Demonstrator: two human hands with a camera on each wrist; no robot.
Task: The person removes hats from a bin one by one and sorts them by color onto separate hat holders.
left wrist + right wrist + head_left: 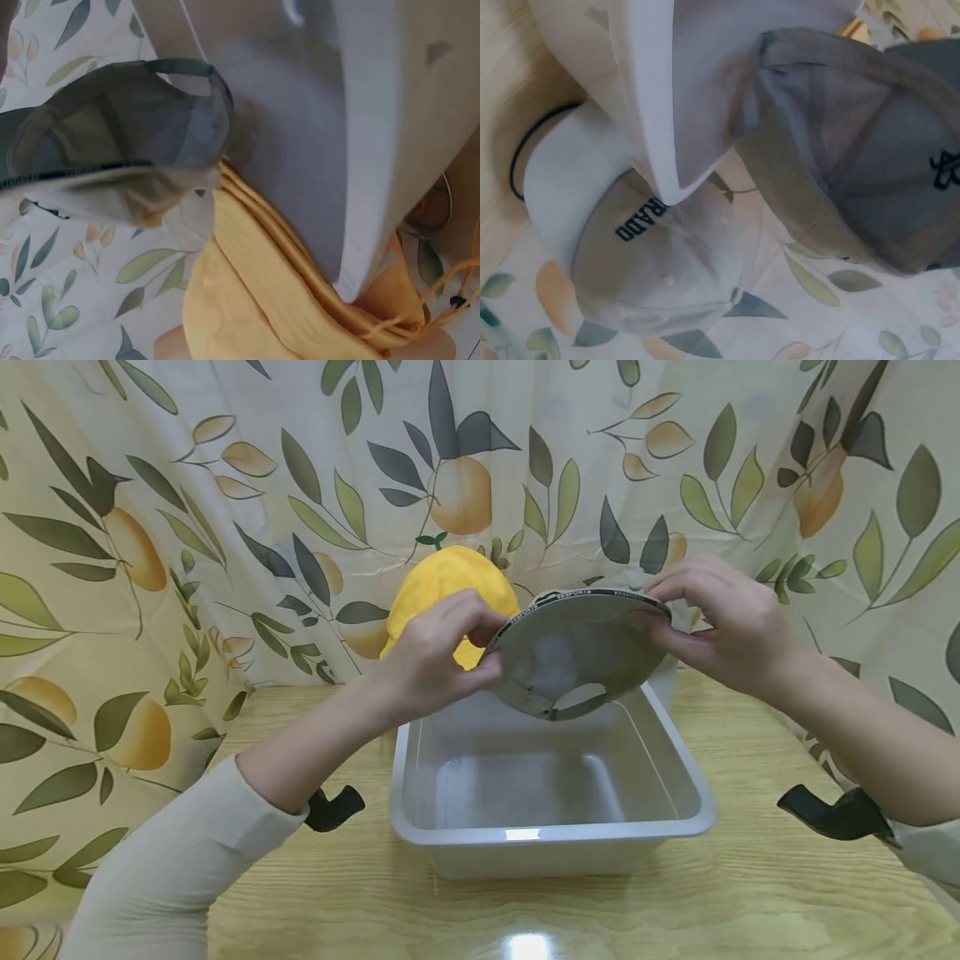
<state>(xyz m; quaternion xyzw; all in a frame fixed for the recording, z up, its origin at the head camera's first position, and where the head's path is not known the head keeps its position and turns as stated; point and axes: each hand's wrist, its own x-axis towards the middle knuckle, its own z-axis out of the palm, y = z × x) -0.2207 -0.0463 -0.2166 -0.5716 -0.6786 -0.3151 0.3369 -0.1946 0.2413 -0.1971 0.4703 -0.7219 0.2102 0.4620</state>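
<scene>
A grey-beige baseball cap [577, 652] is held over the bin, its hollow inside turned towards me and the back-strap opening at the bottom. My left hand [450, 647] pinches the cap's left edge between thumb and fingers. On the opposite edge, my right hand [720, 618] grips it the same way. Under the cap stands a light grey plastic bin [555, 837], whose visible floor is bare. In the right wrist view the cap's lining [855, 127] shows a dark mark. Neither wrist view clearly shows the fingers.
Behind the bin's left corner sits a yellow hat [442, 577] with a green sprout; its cord [457, 274] shows in the left wrist view. A pale cap [667, 262] with dark lettering is behind the right corner. Wooden tabletop [360, 893] and fruit-patterned curtain [300, 427] surround them.
</scene>
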